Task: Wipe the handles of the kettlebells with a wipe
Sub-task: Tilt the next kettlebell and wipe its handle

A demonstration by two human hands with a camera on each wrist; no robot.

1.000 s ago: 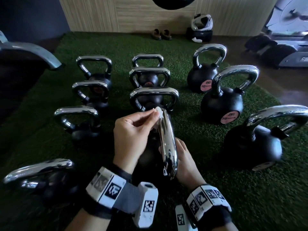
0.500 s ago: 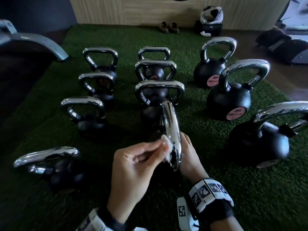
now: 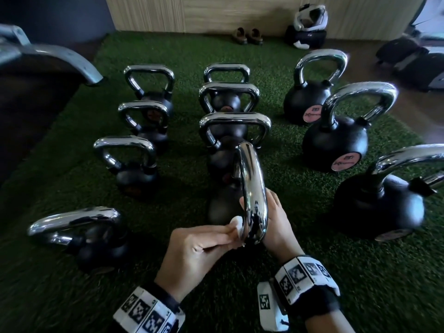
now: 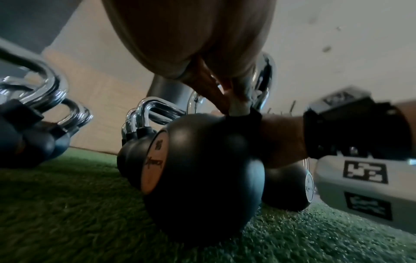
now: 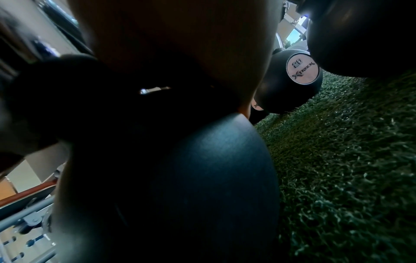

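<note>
Wipe (image 3: 236,224) pinched in left grip (image 3: 199,248) against handle (image 3: 252,188)

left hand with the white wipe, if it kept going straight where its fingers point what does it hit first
The left hand already presses the white wipe against the curved chrome handle of the nearest black kettlebell, so that handle comes first; the right hand lies just behind.

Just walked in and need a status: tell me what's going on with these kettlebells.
A person is cleaning kettlebell handles on green turf. The left hand pinches a white wipe against the near end of the chrome handle of the nearest middle kettlebell. The right hand steadies that handle from the other side. The other kettlebells stand around untouched.
</note>
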